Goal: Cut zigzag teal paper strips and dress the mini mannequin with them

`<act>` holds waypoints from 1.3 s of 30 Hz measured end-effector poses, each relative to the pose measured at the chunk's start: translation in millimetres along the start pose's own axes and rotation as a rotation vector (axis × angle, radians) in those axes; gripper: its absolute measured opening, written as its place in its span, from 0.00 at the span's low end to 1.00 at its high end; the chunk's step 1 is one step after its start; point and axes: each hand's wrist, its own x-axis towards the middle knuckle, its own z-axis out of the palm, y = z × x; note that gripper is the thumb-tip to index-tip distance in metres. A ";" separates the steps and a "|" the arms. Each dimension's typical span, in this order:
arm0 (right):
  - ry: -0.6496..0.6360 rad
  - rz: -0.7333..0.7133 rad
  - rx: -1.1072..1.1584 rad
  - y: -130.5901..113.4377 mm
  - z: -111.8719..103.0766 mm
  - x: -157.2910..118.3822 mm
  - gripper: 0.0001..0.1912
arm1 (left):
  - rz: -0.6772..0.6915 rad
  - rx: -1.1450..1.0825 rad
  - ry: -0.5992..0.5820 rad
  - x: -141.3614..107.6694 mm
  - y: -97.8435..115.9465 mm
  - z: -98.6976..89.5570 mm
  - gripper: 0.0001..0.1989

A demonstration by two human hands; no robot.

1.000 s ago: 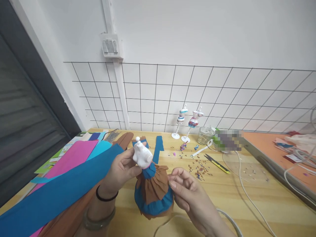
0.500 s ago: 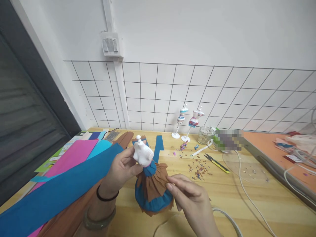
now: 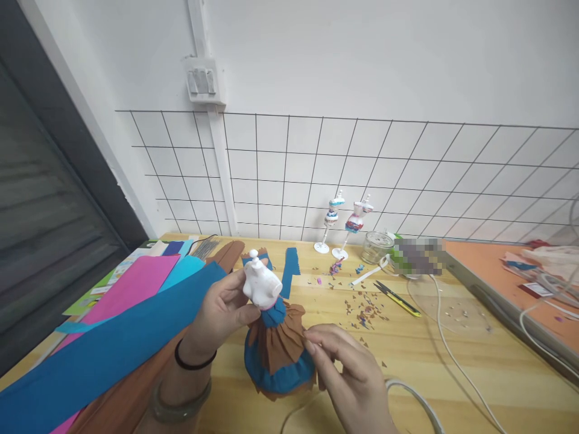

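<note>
A small white mannequin [image 3: 262, 282] stands tilted on the table in a pleated paper skirt. The skirt's upper layer is brown [image 3: 275, 343], cut to points, over a blue layer [image 3: 283, 375] with brown tips beneath. My left hand [image 3: 226, 304] grips the mannequin's torso from the left, thumb at its waist. At the brown layer's right edge, my right hand [image 3: 346, 367] pinches the paper between thumb and index finger. Behind the mannequin lies a cut blue paper strip [image 3: 292, 268].
Long blue [image 3: 149, 322], pink [image 3: 136, 283] and brown paper sheets cover the left side. Two small dress forms [image 3: 355, 220] stand at the back beside a glass jar [image 3: 378, 247]. A yellow utility knife [image 3: 398, 299] and brown scraps [image 3: 366, 310] lie right, near a white cable [image 3: 446, 343].
The mannequin and skirt have turned and shifted slightly left. My right hand has moved a little left and down, still pinching the brown paper's edge.
</note>
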 end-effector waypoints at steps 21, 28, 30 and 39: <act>-0.065 0.768 0.620 9.3 -0.6 10.1 0.11 | 0.015 -0.022 -0.129 -4.8 0.1 1.6 0.27; -0.102 0.811 0.725 8.1 -1.5 10.3 0.11 | 0.042 -0.032 -0.145 -5.5 -1.4 0.1 0.28; -0.120 0.863 0.826 5.3 -2.5 14.0 0.11 | 0.047 -0.039 -0.158 -5.7 -2.0 -0.1 0.28; -0.243 1.027 1.022 -4.4 -3.7 27.6 0.11 | 0.008 0.043 -0.246 -10.0 -0.4 -1.0 0.28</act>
